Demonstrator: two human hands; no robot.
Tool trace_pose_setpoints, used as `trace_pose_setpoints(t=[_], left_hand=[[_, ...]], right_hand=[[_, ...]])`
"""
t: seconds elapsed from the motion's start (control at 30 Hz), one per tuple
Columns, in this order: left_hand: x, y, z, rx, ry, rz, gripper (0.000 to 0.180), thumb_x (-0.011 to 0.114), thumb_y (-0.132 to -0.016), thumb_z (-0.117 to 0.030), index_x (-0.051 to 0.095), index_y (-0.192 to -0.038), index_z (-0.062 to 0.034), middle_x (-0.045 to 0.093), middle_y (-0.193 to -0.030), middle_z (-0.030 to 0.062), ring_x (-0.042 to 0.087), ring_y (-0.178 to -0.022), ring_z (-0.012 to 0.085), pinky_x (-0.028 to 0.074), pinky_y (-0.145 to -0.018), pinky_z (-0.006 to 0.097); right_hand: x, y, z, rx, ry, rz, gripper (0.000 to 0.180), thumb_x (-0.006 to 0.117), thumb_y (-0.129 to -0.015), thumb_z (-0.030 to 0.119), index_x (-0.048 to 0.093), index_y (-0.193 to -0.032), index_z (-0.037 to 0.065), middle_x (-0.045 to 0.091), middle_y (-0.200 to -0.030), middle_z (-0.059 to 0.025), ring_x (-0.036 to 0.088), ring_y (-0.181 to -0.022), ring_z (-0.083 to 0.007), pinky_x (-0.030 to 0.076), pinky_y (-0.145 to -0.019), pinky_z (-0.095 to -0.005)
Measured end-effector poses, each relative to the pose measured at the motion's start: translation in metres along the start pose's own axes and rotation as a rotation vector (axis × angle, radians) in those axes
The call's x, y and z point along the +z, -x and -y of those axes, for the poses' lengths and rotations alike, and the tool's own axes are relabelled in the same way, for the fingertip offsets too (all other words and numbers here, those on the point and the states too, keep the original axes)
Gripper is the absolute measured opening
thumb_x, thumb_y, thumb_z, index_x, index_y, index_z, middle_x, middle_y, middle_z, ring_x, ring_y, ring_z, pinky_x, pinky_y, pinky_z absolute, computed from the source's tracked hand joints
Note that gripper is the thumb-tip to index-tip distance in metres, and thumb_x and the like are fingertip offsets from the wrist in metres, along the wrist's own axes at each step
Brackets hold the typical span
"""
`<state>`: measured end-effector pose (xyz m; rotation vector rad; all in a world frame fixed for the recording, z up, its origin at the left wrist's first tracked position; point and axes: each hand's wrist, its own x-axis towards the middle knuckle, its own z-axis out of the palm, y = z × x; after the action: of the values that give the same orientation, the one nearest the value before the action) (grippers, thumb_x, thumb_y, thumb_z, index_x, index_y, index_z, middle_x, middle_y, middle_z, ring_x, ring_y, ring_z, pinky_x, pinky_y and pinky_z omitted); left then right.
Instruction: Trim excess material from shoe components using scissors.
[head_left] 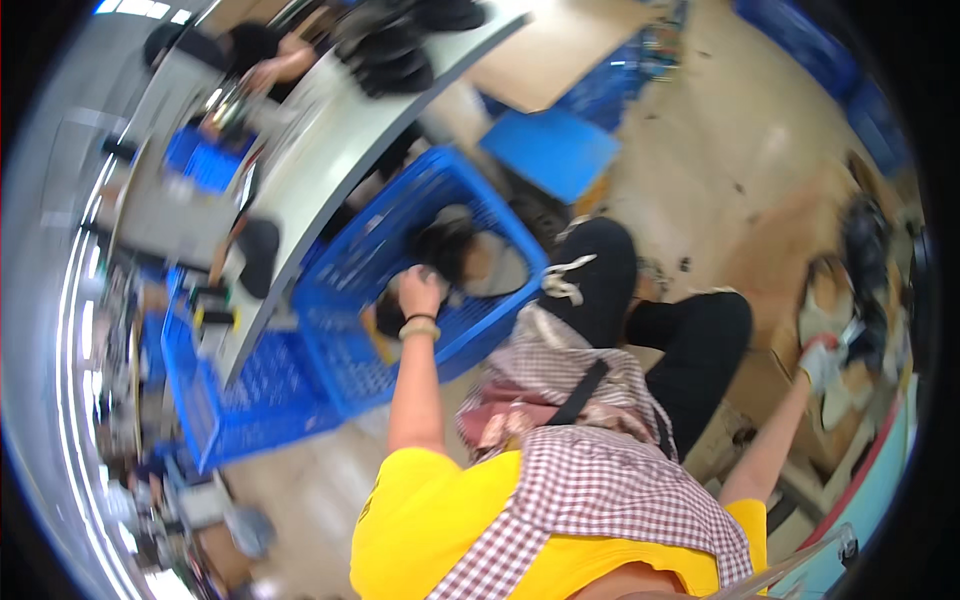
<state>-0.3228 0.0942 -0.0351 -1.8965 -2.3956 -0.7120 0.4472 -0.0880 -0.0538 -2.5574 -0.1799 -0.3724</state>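
My left hand (420, 291), with bands at the wrist, reaches into a blue plastic crate (330, 370). Its fingers are curled around a dark shoe (389, 312), partly hidden by the hand. Farther in the crate lie a black shoe (441, 240) and a shoe with a pale insole (500, 265). Out to the right, my right hand (824, 362) wears a white glove with red on it. It is among pale-lined shoes, between one shoe (826, 303) and another shoe (846, 398); blur hides how its fingers are set.
A long pale workbench (330, 150) carries black shoes (390, 50) at its far end. A second blue crate (240, 400) stands left of the first. Beyond are a blue box (550, 155) and cardboard (560, 45). Another person's hand (270, 72) works at the far left.
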Motion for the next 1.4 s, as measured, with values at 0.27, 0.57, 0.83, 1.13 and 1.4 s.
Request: trace_pose_setpoints(t=[0.27,0.57,0.83,1.13,1.4], left_hand=[[0.042,0.018,0.112,-0.269,-0.044,0.573,0.033,0.066,-0.074,-0.033,0.073,-0.091,-0.0058,0.067,-0.100,0.0186,0.063,-0.096,0.0325,0.049,-0.087,0.040],[0.180,-0.017,0.026,-0.087,-0.111,0.307,0.021,0.057,-0.085,-0.016,0.056,-0.104,-0.0053,0.054,-0.109,0.0157,0.057,-0.103,0.0354,0.054,-0.078,0.045],[0.177,-0.017,0.031,-0.288,0.012,0.412,0.044,0.060,-0.080,-0.010,0.044,-0.122,-0.0047,0.050,-0.116,0.0225,0.061,-0.093,0.0432,0.053,-0.079,0.047],[-0.005,0.025,0.040,-0.211,0.496,0.078,0.059,0.052,-0.074,-0.002,0.046,-0.133,-0.0003,0.058,-0.119,0.0268,0.056,-0.111,0.0378,0.044,-0.095,0.036],[-0.104,0.022,-0.114,0.113,0.851,0.136,0.062,0.047,-0.075,0.000,0.038,-0.136,0.0065,0.051,-0.130,0.0185,0.051,-0.117,0.0274,0.038,-0.101,0.034]], right_hand=[[-0.085,-0.019,0.001,0.079,-0.026,-0.045,0.060,0.057,-0.077,0.062,0.063,-0.108,0.011,0.067,-0.104,-0.0151,0.063,-0.093,-0.0342,0.048,-0.076,-0.0437],[-0.221,-0.009,-0.022,-0.040,0.125,-0.299,0.057,0.051,-0.088,0.054,0.061,-0.117,0.006,0.063,-0.115,-0.0168,0.059,-0.104,-0.0326,0.045,-0.086,-0.0375],[-0.215,0.024,0.049,-0.398,-0.678,0.031,0.044,0.045,-0.098,0.027,0.049,-0.133,0.001,0.061,-0.122,-0.0111,0.060,-0.105,-0.0189,0.046,-0.087,-0.0302],[-0.126,0.197,0.219,-0.524,-0.714,0.819,0.052,0.059,-0.086,0.009,0.045,-0.137,0.005,0.055,-0.085,0.0023,0.041,-0.058,-0.0040,0.035,-0.052,-0.0185],[-0.156,0.287,0.266,-0.472,-1.173,1.384,0.070,0.060,-0.081,0.003,0.031,-0.144,0.004,0.058,-0.118,-0.0094,0.056,-0.107,-0.0163,0.044,-0.092,-0.0292]])
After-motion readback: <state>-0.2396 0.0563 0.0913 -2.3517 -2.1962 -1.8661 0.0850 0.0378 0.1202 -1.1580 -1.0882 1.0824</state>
